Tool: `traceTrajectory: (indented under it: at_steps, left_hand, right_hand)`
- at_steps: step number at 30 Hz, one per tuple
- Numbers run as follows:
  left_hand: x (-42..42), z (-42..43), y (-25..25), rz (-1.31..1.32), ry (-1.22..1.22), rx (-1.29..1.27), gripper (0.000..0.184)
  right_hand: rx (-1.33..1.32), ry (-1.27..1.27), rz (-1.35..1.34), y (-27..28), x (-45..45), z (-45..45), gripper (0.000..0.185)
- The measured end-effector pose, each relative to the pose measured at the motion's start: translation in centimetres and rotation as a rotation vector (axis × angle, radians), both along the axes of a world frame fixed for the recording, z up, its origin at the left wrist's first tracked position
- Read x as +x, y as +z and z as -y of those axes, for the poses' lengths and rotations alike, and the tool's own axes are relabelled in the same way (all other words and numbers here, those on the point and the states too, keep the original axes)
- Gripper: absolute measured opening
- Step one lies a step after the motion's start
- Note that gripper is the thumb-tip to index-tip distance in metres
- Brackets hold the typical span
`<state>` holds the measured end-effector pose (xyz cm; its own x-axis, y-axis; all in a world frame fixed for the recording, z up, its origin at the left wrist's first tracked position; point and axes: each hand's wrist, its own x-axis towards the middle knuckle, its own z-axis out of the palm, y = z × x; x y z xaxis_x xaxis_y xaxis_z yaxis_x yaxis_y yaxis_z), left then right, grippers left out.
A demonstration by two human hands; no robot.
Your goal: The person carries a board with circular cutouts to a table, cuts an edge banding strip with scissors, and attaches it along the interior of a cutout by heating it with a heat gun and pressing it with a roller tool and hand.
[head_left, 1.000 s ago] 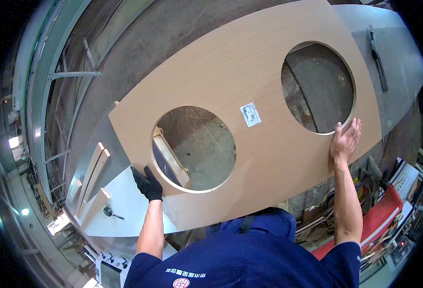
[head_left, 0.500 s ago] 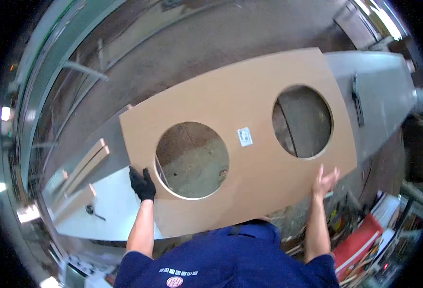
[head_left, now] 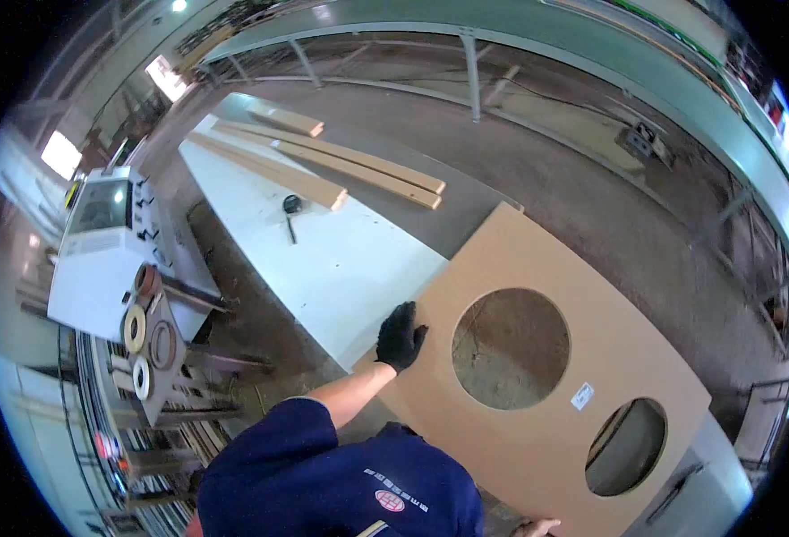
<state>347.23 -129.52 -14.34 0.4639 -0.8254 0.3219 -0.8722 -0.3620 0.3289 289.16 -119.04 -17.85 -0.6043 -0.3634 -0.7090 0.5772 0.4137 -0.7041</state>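
Board point(head_left: 537, 255) with two big round holes lay on the tabletop point(head_left: 349, 277). The left grip point(head_left: 400, 338), in a black glove, was open and touched the board's end, its arm reaching out. The right grip point(head_left: 535, 528) was by the near edge, too hidden to tell if it held on.

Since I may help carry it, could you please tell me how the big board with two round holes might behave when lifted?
The board looks fairly stiff, as it lies flat with no visible sag. It is probably awkward and somewhat heavy, being so broad, and may tip if lifted at one end. The narrow strips beside the holes could be its weakest spots.
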Motion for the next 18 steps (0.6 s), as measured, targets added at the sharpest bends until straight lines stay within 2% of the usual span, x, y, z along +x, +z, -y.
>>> traceTrajectory:
  at_steps: [6, 8, 10, 11, 13, 14, 15, 16, 17, 18]
  left_hand:
    - [-0.3, -0.1, 0.0, -0.026, 0.059, 0.021, 0.060]
    - [0.0, -0.1, -1.1, -0.142, 0.037, -0.057, 0.059]
    - [0.3, 0.1, -1.5, -0.289, 0.023, -0.060, 0.058]
    - [0.0, 0.0, -2.1, -0.187, -0.015, -0.045, 0.057]
    - [0.8, -0.4, -2.7, -0.169, -0.008, -0.011, 0.059]
    - [0.8, -0.3, -2.3, -0.146, -0.059, -0.011, 0.061]
    - [1.6, -0.8, -2.5, -0.112, -0.082, 0.001, 0.061]
    - [1.7, -0.4, -2.3, -0.069, -0.097, 0.005, 0.061]
    - [1.3, -0.6, -1.4, -0.042, -0.122, 0.031, 0.061]
    - [1.3, -0.6, -0.8, -0.007, -0.129, 0.058, 0.061]
  right_hand:
    - [0.117, 0.176, -0.094, -1.2, 0.3, 3.9, 0.032]
    - [0.170, 0.186, -0.157, -1.8, -1.7, 2.8, 0.027]
    - [0.309, 0.236, -0.300, -3.4, -3.9, 1.1, 0.024]
    - [0.386, 0.253, -0.415, -3.8, -4.9, -0.7, 0.023]
    - [0.232, 0.387, -0.797, -8.9, -6.6, -3.1, 0.035]
    - [0.389, 0.328, -0.879, -6.8, -4.6, -2.8, 0.046]
    - [0.546, 0.150, -0.799, -3.8, -1.7, -1.0, 0.058]
    - [0.553, 0.135, -0.829, -3.3, -1.3, -1.3, 0.067]
    - [0.524, 0.050, -0.929, -6.1, -1.6, -1.5, 0.071]
    - [0.524, 0.025, -0.910, -5.9, -1.6, -1.8, 0.071]
